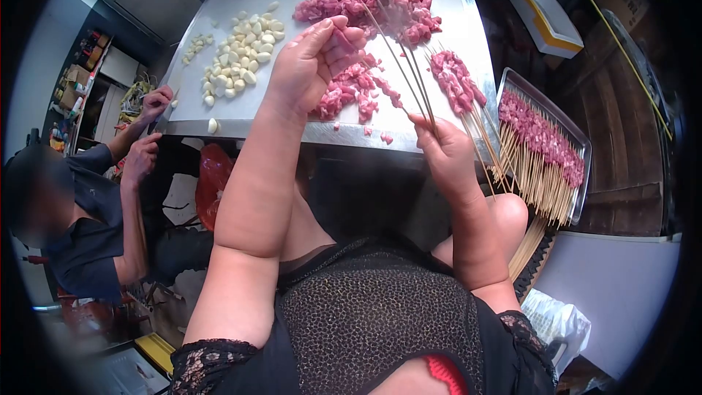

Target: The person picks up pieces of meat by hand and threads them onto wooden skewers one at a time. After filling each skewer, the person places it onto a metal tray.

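My left hand (311,62) is raised over the near part of the metal table, its fingers curled around a small piece of raw meat (342,39). Several thin skewers (411,77) are gripped in my right hand (447,153) at the table's front edge. One of them points up-left with a few meat pieces (386,90) threaded on it. Beyond my hands lies a large heap of raw meat (365,1), and a smaller pile (355,95) sits below my left hand. Loaded meat skewers (455,80) rest on the table to the right of my right hand.
A metal tray (584,135) full of loaded skewers stands right of the table. Peeled garlic cloves (241,55) are spread on the table's left side. At the left, another person's hands (146,124) work at the table edge. A white foam box (545,18) is at the upper right.
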`<state>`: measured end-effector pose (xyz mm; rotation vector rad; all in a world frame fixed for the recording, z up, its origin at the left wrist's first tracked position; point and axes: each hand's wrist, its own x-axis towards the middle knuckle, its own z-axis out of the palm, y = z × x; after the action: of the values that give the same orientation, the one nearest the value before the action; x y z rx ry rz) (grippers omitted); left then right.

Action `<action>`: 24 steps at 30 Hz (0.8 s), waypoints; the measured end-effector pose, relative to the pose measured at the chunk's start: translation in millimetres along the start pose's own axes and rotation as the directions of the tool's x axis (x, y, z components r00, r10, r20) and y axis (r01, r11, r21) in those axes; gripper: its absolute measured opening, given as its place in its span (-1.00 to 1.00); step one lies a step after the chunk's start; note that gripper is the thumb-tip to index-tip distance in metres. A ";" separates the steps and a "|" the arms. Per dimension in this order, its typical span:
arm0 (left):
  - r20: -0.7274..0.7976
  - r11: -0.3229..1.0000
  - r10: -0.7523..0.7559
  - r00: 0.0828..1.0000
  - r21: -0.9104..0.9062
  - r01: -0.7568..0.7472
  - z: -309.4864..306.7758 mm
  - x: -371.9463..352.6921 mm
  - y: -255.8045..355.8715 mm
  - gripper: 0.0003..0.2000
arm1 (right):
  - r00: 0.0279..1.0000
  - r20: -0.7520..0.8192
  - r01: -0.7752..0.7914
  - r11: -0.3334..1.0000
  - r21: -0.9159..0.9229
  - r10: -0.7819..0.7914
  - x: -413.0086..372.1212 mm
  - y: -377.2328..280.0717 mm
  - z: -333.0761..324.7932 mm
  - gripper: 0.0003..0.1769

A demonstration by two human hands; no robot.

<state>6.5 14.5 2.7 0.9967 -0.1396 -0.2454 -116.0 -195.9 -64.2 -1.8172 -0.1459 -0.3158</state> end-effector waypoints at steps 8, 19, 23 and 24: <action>-0.084 0.980 0.190 0.978 -0.043 -0.194 20.3 -4.5 -16.8 -0.76 | 1.000 -0.021 -0.013 1.000 0.028 0.013 -4.0 -1.6 11.0 -0.78; -0.061 0.979 0.190 0.980 -0.068 -0.194 37.2 -5.6 -41.8 -0.77 | 0.948 0.163 -0.318 0.860 0.399 0.274 -2.2 -9.8 16.9 -0.76; 0.061 0.981 0.128 0.990 0.141 -0.136 32.9 -4.8 -37.2 -0.69 | 0.956 0.103 -0.291 0.848 0.442 0.274 2.2 -9.1 10.0 -0.75; 0.067 0.943 0.065 0.996 0.321 -0.083 32.7 -6.0 -33.4 -0.65 | 0.955 0.100 -0.294 0.847 0.442 0.279 3.6 -7.8 6.1 -0.75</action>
<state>-11.4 -27.7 -7.9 1.3097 -0.2742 -0.1844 -113.8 -188.1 -57.4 -1.3515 0.0328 -0.0303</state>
